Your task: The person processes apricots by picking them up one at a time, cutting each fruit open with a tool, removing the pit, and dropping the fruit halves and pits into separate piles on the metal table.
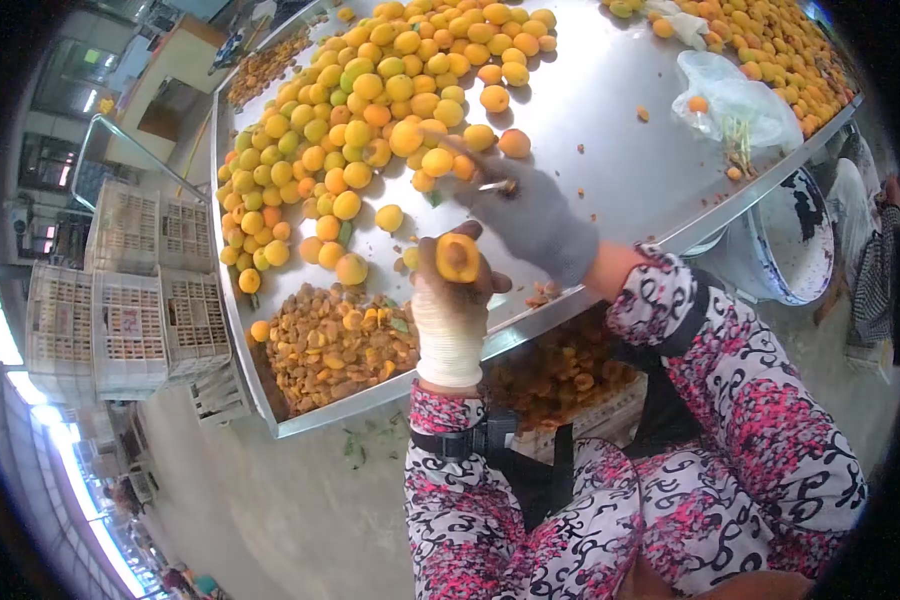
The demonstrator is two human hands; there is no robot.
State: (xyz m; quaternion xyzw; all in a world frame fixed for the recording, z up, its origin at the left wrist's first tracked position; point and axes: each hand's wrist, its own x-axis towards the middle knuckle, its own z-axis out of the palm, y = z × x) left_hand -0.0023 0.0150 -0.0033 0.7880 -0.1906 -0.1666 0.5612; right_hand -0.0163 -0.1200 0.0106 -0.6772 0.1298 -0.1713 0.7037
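My left hand (436,262), in a stained glove with a white cuff, is closed around a cut apricot half (457,258), its orange flesh and the brown stone at its middle facing up. My right hand (535,205), in a grey glove, reaches over the table towards the whole apricots (370,95). A small metal tool (497,186) glints in its grip, its shape partly hidden. Motion smears the right fingertips, which overlap the near edge of the pile. Below and left of my left hand lies a heap of apricot halves and brownish pieces (335,345).
The metal table (595,95) has a raised rim. Another apricot pile (770,55) and a clear plastic bag (735,100) lie at far right. Halves fill a crate (570,375) under the near edge. Stacked crates (130,310) stand left, a white tub (790,240) right, beside a person's sleeve (873,265).
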